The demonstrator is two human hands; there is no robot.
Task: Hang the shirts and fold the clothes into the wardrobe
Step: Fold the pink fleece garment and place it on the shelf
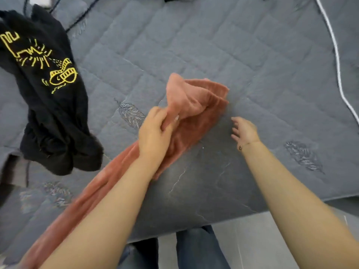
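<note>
A long pink ribbed garment (pixel 202 105) lies diagonally across the grey quilted bed (pixel 233 61), from the middle down to the lower left corner. My left hand (pixel 153 133) grips a lifted fold of it near its upper end, and the raised cloth bunches above my fingers. To the right of the garment my right hand (pixel 243 130) hovers over the quilt with fingers spread and relaxed, holding nothing. A black shirt with a yellow print (pixel 48 90) lies crumpled at the left of the bed.
A white cable (pixel 337 55) runs down the right side of the bed. Dark cords (pixel 81 16) trail at the top left. The bed's front edge (pixel 213 222) crosses the lower frame, with light floor (pixel 252 245) and my legs (pixel 194 249) below it.
</note>
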